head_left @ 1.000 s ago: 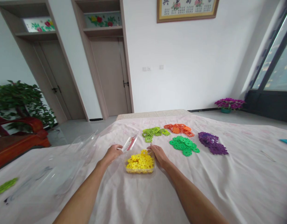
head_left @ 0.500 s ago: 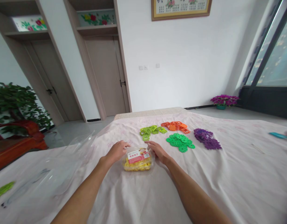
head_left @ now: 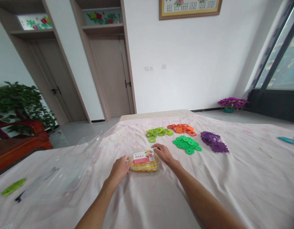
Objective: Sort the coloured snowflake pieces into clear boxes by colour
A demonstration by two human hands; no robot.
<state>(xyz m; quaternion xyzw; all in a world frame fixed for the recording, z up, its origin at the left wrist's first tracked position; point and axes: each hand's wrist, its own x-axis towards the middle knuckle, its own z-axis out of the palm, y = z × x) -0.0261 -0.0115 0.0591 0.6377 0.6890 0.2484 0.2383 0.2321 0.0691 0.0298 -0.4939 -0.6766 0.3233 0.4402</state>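
Lid [head_left: 144, 156] had closed over box [head_left: 145, 168] | left hand [head_left: 121, 166] lowered, right hand [head_left: 163, 154] stayed | fingers half-curled at edges, hold was unclear

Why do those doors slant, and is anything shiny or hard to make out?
In the head view, the leftmost door leans, probably wide-lens distortion; in the head view, glare streaks the clear plastic, while shadows on the tablecloth are soft; in the head view, small print on the label of the clear container is too soft to read.

The box [head_left: 144, 160] is glossy plastic, the cover [head_left: 158, 198] matt cloth.
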